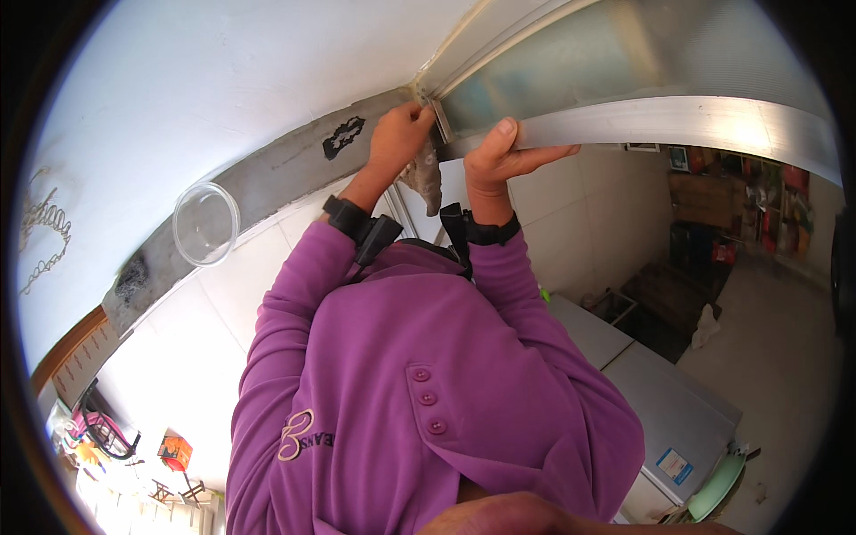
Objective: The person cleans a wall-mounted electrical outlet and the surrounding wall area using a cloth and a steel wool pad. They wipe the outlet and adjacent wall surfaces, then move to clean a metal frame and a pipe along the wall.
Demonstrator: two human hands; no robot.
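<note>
My left hand (402, 134) is at the corner of an aluminium frame, its fingers pinched together. A dirty grey-brown rag-like piece (424, 179) hangs down below those fingers; what they grip at the corner is hidden. My right hand (495, 157) holds the lower rail of the aluminium frame (642, 127), thumb on its face and fingers stretched along underneath. Frosted glass (542, 80) fills the frame. Beside my left hand runs a grey cement strip (281, 157) with a black patch (343, 137). Both wrists wear black straps.
A clear plastic tub (206, 224) stands on the strip, with a dark wiry pad (132, 277) farther along. Coiled wire (50, 224) is at the far left. Below right are a grey refrigerator (669, 401) and a green basin (715, 488). A red-orange box (175, 453) lies low left.
</note>
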